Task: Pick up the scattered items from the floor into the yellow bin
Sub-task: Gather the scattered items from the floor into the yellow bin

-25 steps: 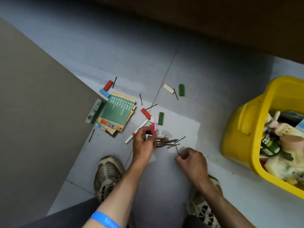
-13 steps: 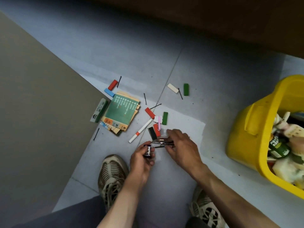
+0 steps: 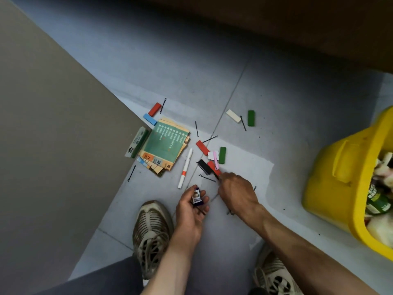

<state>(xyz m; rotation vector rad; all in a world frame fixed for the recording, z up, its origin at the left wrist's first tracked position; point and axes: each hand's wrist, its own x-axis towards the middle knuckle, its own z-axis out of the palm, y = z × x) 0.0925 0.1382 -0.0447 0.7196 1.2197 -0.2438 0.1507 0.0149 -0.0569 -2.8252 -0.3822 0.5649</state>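
Note:
My left hand (image 3: 191, 211) holds a small dark blue box (image 3: 196, 198) low over the floor, just in front of my left shoe. My right hand (image 3: 238, 191) is closed around a bunch of thin black hairpins, right next to a black block (image 3: 203, 166) and a red block (image 3: 213, 167). More hairpins (image 3: 207, 178) lie loose on the floor between the hands. A white marker pen (image 3: 185, 168), coloured blocks (image 3: 222, 154) and a stack of booklets (image 3: 164, 146) lie scattered beyond. The yellow bin (image 3: 340, 173) stands at the right, holding several items.
A tan panel (image 3: 53, 135) covers the floor on the left. My two shoes (image 3: 152, 233) are planted near the bottom. More blocks lie further off: red (image 3: 154, 109), blue (image 3: 150, 119), white (image 3: 233, 116), green (image 3: 251, 118). A dark wall (image 3: 276, 24) runs along the top.
My left hand drew back toward my shoe with the small box. My right hand moved from the right to the hairpin pile and closed on the pins.

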